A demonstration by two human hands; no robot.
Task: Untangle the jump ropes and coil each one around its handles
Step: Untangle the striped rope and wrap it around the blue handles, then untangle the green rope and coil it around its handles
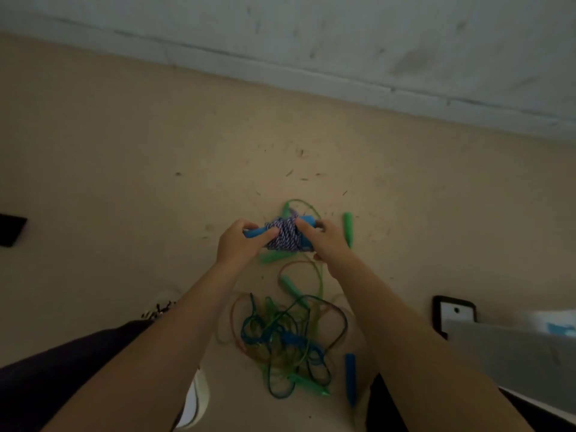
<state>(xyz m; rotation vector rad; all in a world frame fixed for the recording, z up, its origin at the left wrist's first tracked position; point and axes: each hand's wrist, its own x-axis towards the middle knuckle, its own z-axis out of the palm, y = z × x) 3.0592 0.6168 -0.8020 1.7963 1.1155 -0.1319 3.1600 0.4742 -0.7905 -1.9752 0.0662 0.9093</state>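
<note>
Left hand (240,243) and right hand (327,240), fingers closed, grip blue handles (307,220) wrapped in purple-white rope (285,233); long axis left-right, above floor (124,151). Tangled ropes (286,341) lie nearer.

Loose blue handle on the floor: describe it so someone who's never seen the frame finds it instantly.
Start at the tangled pile of ropes on the tan floor, between the person's forearms and nearer to them than the hands. The blue handle lies just off the pile's right edge, pointing lengthwise toward the person. It is plain blue and clear of the knot, while the nearby green handle lies in the ropes.
</note>
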